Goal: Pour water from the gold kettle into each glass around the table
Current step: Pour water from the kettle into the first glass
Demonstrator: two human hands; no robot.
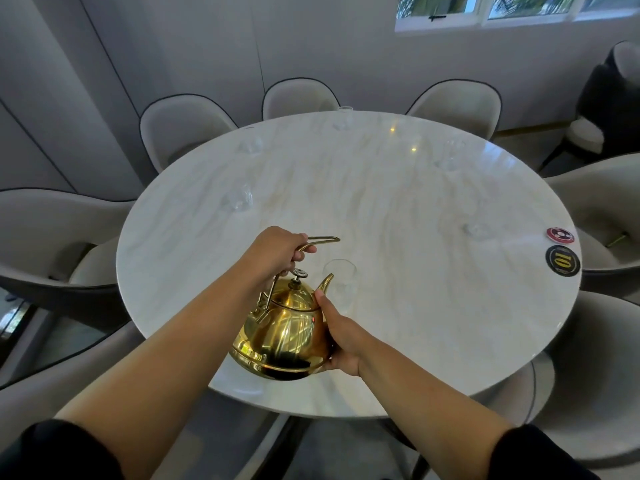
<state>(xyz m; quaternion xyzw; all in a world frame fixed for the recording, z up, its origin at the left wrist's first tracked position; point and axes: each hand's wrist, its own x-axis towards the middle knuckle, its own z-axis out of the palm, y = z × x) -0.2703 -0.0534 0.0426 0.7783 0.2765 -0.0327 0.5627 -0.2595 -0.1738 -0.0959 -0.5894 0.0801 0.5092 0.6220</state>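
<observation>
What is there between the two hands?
The gold kettle: the left hand grips its handle from above, the right hand holds its body below the spout. The head view shows this.

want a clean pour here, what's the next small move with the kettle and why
Probably tip the gold kettle a little further forward. Its spout already points at the nearest glass. The left hand grips the handle and the right hand cups its side, yet no stream of water shows.

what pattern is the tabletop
The tabletop is glossy white marble with beige-grey veins, clearest in the head view.
</observation>
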